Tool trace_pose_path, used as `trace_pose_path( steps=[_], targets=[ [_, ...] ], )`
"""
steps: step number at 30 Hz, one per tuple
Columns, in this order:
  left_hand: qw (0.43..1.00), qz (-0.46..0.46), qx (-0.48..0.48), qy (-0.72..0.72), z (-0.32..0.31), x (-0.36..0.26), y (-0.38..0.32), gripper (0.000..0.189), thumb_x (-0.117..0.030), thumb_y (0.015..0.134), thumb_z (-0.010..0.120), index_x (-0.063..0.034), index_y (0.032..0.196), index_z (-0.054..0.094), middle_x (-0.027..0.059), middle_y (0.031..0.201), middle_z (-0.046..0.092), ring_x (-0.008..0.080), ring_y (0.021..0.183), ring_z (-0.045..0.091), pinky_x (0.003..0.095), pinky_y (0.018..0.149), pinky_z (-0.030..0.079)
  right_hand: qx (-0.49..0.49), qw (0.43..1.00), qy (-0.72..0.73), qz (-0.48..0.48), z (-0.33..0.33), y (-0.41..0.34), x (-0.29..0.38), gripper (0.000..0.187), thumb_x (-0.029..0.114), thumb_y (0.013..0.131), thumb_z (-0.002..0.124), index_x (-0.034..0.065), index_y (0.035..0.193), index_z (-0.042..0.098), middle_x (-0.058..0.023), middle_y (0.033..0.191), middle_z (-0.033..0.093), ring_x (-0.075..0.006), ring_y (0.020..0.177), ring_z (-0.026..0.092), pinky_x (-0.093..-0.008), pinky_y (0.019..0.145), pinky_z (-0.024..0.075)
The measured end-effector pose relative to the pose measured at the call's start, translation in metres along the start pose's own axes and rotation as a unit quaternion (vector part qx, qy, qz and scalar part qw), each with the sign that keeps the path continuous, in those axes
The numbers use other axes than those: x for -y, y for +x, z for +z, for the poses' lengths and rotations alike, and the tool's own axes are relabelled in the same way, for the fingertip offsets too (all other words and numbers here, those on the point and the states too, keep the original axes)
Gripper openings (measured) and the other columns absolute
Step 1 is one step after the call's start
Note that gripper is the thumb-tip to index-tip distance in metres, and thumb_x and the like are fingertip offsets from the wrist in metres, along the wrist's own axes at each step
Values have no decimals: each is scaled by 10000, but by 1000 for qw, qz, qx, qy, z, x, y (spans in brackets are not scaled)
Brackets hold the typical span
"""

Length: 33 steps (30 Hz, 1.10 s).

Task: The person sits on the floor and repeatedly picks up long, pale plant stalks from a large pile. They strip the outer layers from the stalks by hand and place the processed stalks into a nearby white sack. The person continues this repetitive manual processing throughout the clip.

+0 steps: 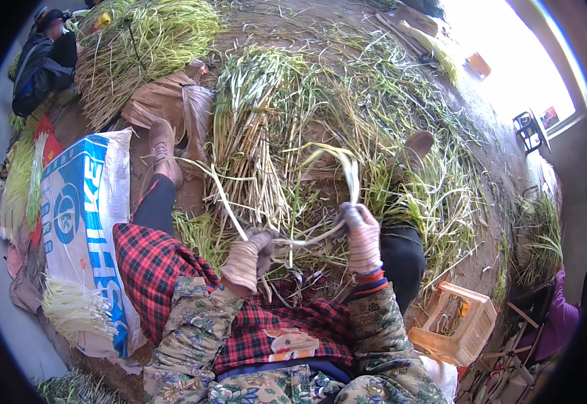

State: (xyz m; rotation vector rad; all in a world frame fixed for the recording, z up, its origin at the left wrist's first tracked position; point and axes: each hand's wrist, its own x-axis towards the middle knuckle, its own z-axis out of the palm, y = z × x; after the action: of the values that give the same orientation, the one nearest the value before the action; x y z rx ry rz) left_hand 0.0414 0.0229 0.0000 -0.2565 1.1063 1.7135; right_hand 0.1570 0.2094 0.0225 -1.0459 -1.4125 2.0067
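My left hand [249, 256], in a striped work glove with dark fingers, grips a thin pale stalk [227, 207] whose end reaches up and left. My right hand [363, 240], gloved likewise, closes on a white-stemmed leafy stalk [350, 174] that bends over at the top. A pale strand [311, 242] stretches between both hands above my lap. Below them lies a red and black checked apron [283, 328] with bits of plant on it. A thick heap of long leafy stalks [258, 151] spreads over the floor between my feet.
Left of me, a printed white woven sack [86, 202] carries a bundle of trimmed pale stalks [78, 310]. A large stalk pile [142, 55] lies upper left, near a seated person [46, 65]. At right stand an orange plastic stool [457, 323] on its side and a person's purple sleeve [558, 318].
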Motion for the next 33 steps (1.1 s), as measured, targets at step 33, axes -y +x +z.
trace_pose_path(
  steps=[33],
  targets=[
    [973, 45, 22, 225, 37, -4, -17, 209, -221, 861, 635, -42, 968, 624, 25, 766, 618, 27, 485, 443, 169, 435, 332, 233, 969, 83, -2, 46, 15, 9, 250, 298, 942, 480, 60, 935, 556, -45, 829, 593, -137, 726, 579, -286, 695, 486]
  ],
)
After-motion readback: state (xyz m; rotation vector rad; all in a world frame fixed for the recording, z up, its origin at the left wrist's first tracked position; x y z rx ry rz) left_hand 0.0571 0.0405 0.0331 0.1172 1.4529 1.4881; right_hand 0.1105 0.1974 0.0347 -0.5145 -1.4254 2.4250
